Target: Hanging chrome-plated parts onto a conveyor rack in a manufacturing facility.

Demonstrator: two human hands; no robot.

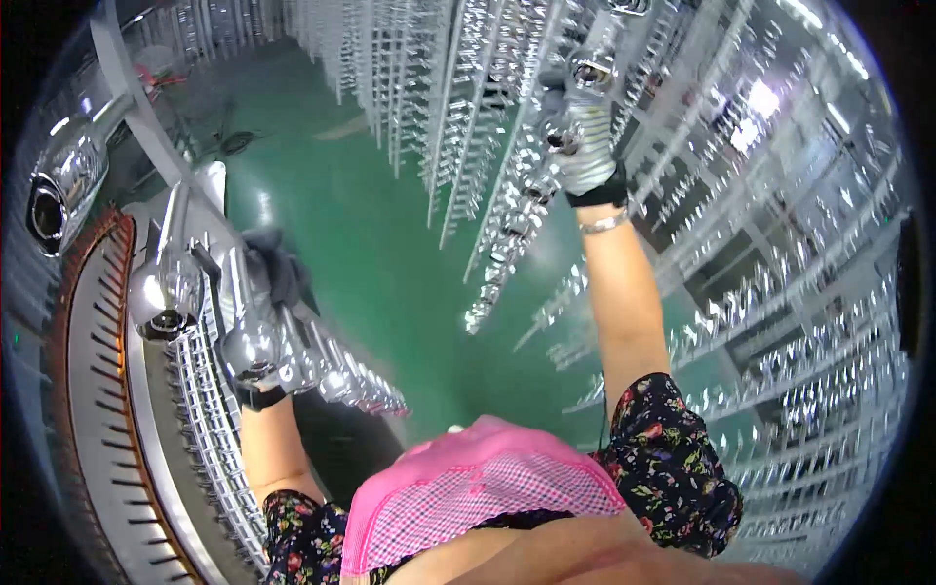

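Observation:
My left hand (278, 268), in a dark grey glove, is at the left among hanging chrome parts with stems and wide round mouths, shaped like shower heads. One chrome part (252, 351) covers much of that hand, so its fingers' grip is hidden. A row of smaller-looking chrome parts (341, 380) runs down beside it. My right hand (585, 141), in a pale striped glove with dark fingertips, is raised at the upper right. Its fingers close around a chrome part (593, 73) by a hanging rack of the same pieces (512, 239).
Many hanging racks (419, 88) of shiny parts fill the far side, and more racks (780, 341) line the right. At the left are a grey metal bar (146, 127), large chrome parts (68, 185) and a curved orange-edged trough (93, 390). The floor (390, 253) is green.

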